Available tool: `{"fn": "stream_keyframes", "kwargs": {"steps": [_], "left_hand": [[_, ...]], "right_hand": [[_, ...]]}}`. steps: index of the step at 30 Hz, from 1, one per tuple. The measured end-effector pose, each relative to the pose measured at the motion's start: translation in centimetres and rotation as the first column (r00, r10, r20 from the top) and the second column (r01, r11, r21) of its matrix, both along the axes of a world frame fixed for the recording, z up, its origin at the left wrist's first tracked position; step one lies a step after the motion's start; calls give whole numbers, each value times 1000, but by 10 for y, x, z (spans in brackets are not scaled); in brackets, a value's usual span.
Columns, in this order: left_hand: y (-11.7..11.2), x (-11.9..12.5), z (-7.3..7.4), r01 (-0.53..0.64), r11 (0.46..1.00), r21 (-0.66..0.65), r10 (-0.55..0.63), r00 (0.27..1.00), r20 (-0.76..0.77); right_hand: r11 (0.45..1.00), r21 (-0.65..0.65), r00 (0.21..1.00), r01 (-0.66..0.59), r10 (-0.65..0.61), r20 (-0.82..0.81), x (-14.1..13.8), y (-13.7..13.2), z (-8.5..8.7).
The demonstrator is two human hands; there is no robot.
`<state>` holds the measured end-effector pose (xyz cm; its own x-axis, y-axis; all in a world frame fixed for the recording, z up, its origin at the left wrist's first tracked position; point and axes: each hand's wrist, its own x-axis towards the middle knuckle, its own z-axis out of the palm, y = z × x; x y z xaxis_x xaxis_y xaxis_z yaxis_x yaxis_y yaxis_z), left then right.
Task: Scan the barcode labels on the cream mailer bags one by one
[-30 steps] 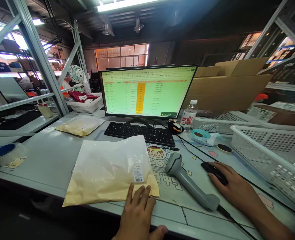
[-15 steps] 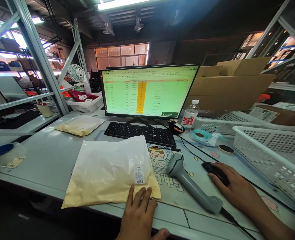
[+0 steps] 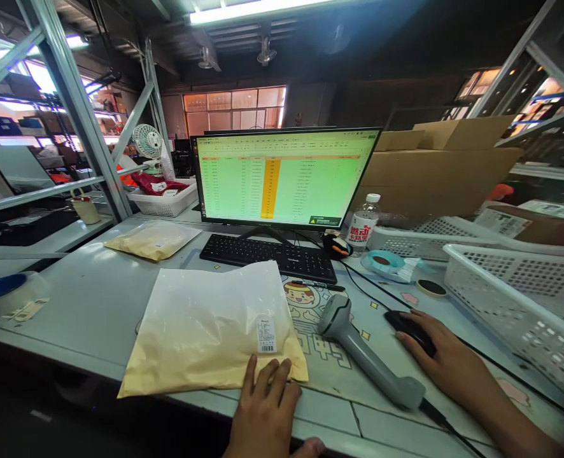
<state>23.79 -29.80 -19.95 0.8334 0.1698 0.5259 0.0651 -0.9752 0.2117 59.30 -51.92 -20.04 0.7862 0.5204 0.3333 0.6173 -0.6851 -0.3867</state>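
Note:
My left hand (image 3: 265, 404) lies with fingers spread on the lower right edge of a plastic mailing bag (image 3: 205, 324), which is white on top and yellowish below. A white barcode label (image 3: 265, 334) sits on the bag just above my fingertips. On the right, my right hand (image 3: 447, 356) is wrapped over a black computer mouse (image 3: 410, 331). Between the hands a grey barcode scanner (image 3: 372, 356) rests on the desk mat, its cable running toward the front edge. Behind the bag stand a black keyboard (image 3: 267, 254) and a monitor (image 3: 234, 184) showing a spreadsheet.
A second bag (image 3: 151, 240) lies at the back left, with a tape roll (image 3: 5, 292) at the left edge. White baskets (image 3: 506, 305) line the right side. A water bottle (image 3: 362, 226), teal tape (image 3: 389, 262) and cardboard box (image 3: 435, 178) stand behind.
My right hand and the mouse have shifted very slightly to the left. The camera view has tilted a little; my left hand stays on the bag.

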Motion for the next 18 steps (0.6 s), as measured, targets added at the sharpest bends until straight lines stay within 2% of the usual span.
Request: {"fn": "stream_keyframes", "kwargs": {"steps": [9,18], "left_hand": [[-1,2,1,-2,1000,-26,2,1000,6],[0,4,-6,-7,1000,7,7,1000,13]], "right_hand": [[999,38,1000,-14,14,1,1,2,3],[999,-5,997,38,-38,-68,-6,5,12]]}}
